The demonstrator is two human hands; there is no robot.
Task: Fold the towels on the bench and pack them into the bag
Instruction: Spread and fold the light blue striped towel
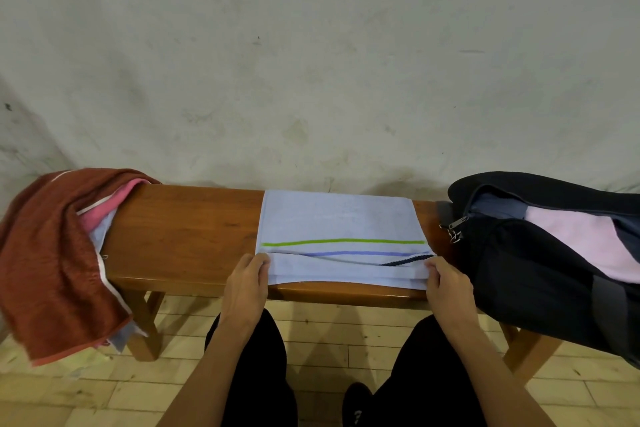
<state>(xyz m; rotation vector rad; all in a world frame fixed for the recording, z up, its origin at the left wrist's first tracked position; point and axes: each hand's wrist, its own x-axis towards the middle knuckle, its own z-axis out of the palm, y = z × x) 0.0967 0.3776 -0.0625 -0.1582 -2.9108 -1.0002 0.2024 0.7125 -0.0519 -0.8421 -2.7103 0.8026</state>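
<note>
- The light blue towel (337,218) lies flat across the middle of the table (183,236), between the heap of unfolded towels (52,253) draped over the left end and the open black bag (540,253) on the right end.
- Its long axis runs left to right along the table, in line with its green stripe (343,241); the near edge sits at the table's front lip, right in front of the person.
- The left hand (246,282) pinches the near left corner, and the right hand (448,284) pinches the near right corner. The fingers of both hands curl round the doubled near edge, with cloth held between thumb and fingers.
- The rest of the towel lies directly away from the fingers, towards the wall, so the next fold would likely carry the near edge forward over the stripes.
- The right hand is the nearer to the bag, which lies just beside the towel's right edge with its opening facing up; a pink towel (581,239) already shows inside.
</note>
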